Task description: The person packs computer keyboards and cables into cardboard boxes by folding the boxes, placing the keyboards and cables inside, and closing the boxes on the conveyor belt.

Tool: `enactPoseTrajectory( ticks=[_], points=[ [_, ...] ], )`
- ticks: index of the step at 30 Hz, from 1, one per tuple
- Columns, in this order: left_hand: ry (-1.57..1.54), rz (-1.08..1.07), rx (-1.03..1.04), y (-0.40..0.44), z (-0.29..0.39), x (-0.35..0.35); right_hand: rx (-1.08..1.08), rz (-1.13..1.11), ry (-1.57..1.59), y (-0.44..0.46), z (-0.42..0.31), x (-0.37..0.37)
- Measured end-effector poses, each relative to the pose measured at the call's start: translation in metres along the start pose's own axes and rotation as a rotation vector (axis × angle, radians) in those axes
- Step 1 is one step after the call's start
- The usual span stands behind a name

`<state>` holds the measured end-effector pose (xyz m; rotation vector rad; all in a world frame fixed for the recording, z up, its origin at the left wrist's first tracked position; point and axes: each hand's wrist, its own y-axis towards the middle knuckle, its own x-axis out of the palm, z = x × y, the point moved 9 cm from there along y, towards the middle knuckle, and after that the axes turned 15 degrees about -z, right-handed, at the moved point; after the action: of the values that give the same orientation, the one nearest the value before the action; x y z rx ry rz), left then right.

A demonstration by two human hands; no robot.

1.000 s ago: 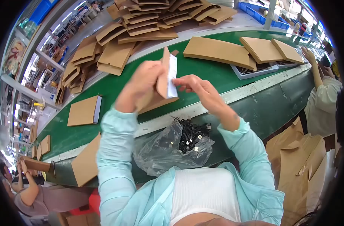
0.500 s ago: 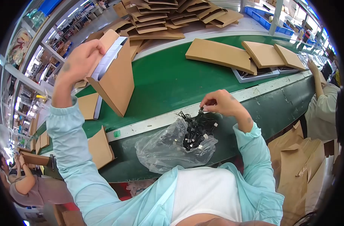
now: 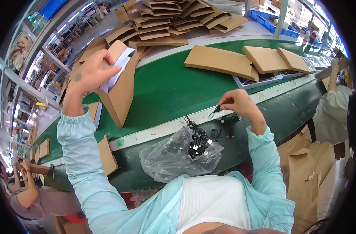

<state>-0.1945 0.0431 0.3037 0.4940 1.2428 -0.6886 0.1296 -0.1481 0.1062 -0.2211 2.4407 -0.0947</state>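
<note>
My left hand (image 3: 93, 73) grips the upper end of an upright brown cardboard box (image 3: 121, 95), its thumb over the white contents (image 3: 117, 70) at the open top. What the white contents are, I cannot make out. My right hand (image 3: 239, 103) is closed in a pinch on a black cable (image 3: 215, 111) above the pale belt edge. Below it, a small bunch of black cables (image 3: 229, 121) lies on the dark surface. To the left is a heap of black cables with light plugs (image 3: 198, 141), on a crumpled clear plastic bag (image 3: 158, 158).
Flat brown boxes (image 3: 219, 61) rest on grey trays (image 3: 260, 81) on the green belt (image 3: 162, 93). Folded cardboard boxes (image 3: 158, 25) are piled behind. An open carton flap (image 3: 107, 156) stands at left. Co-workers sit at the far left and right (image 3: 334, 113).
My right hand has moved up and right from the heap with a black cable, and a small bunch now lies apart. My left thumb has shifted over the box's opening.
</note>
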Motion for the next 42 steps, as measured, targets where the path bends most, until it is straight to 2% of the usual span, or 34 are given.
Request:
enactPoseTrajectory(
  ticks=[3,4,6,7,8,9,11,12,13,15,16,17,19,21,22,25,26,29,30,33,36,38,40,42],
  points=[
    [0.001,0.027,0.060,-0.002,-0.001,0.001,-0.104,-0.100,0.438,0.001,0.006,0.006],
    [-0.011,0.014,0.068,0.000,-0.001,0.006,-0.075,-0.036,0.331,0.001,0.005,-0.001],
    [-0.011,0.018,0.056,-0.003,0.001,0.004,-0.175,0.141,0.426,0.002,-0.008,-0.011],
    [-0.009,-0.022,-0.018,-0.009,0.012,0.001,-0.240,0.213,0.479,0.007,-0.019,-0.011],
    [0.007,-0.008,0.039,-0.004,0.006,0.005,-0.307,0.258,0.503,0.011,-0.035,-0.010],
    [0.023,0.004,0.098,0.000,0.000,0.009,-0.411,0.291,0.596,0.016,-0.052,-0.004],
    [-0.120,-0.074,-0.018,-0.009,0.015,0.014,-0.502,0.320,0.613,0.024,-0.094,0.011],
    [-0.132,-0.080,0.013,-0.002,0.005,0.021,-0.562,0.318,0.653,0.031,-0.112,0.019],
    [-0.164,-0.090,-0.041,-0.006,0.009,0.022,-0.613,0.334,0.655,0.038,-0.127,0.025],
    [-0.237,-0.118,-0.146,-0.017,0.022,0.027,-0.589,0.364,0.655,0.052,-0.148,0.037],
    [-0.138,-0.019,-0.020,-0.014,0.024,0.026,-0.586,0.372,0.677,0.059,-0.154,0.043],
    [-0.114,-0.003,0.011,-0.014,0.021,0.028,-0.584,0.380,0.698,0.066,-0.157,0.049],
    [-0.066,0.030,0.073,-0.015,0.027,0.029,-0.575,0.345,0.731,0.077,-0.162,0.059],
    [-0.070,-0.001,0.043,-0.015,0.026,0.035,-0.558,0.265,0.759,0.085,-0.166,0.068],
    [-0.080,-0.013,0.022,-0.016,0.029,0.037,-0.548,0.209,0.719,0.087,-0.172,0.071],
    [-0.098,-0.017,-0.003,-0.017,0.038,0.043,-0.560,0.242,0.536,0.089,-0.184,0.074],
    [-0.087,0.007,0.023,-0.015,0.038,0.047,-0.659,0.343,0.349,0.081,-0.196,0.069],
    [-0.093,0.048,0.030,-0.010,0.035,0.051,-0.623,0.351,0.380,0.086,-0.194,0.079],
    [-0.105,0.041,0.022,-0.008,0.034,0.052,-0.626,0.380,0.533,0.088,-0.188,0.085],
    [-0.083,0.060,0.019,-0.010,0.035,0.052,-0.614,0.415,0.440,0.084,-0.187,0.089],
    [-0.014,0.107,0.017,-0.010,0.038,0.055,-0.708,0.534,-0.186,0.056,-0.207,0.080],
    [0.049,0.122,-0.001,-0.003,0.034,0.062,-0.728,0.473,-0.236,0.048,-0.200,0.077],
    [0.084,0.059,-0.028,0.012,0.032,0.093,-0.707,0.321,-0.276,0.051,-0.182,0.078],
    [0.098,-0.062,-0.106,0.024,0.041,0.116,-0.569,0.280,-0.130,0.063,-0.131,0.055]
  ],
)
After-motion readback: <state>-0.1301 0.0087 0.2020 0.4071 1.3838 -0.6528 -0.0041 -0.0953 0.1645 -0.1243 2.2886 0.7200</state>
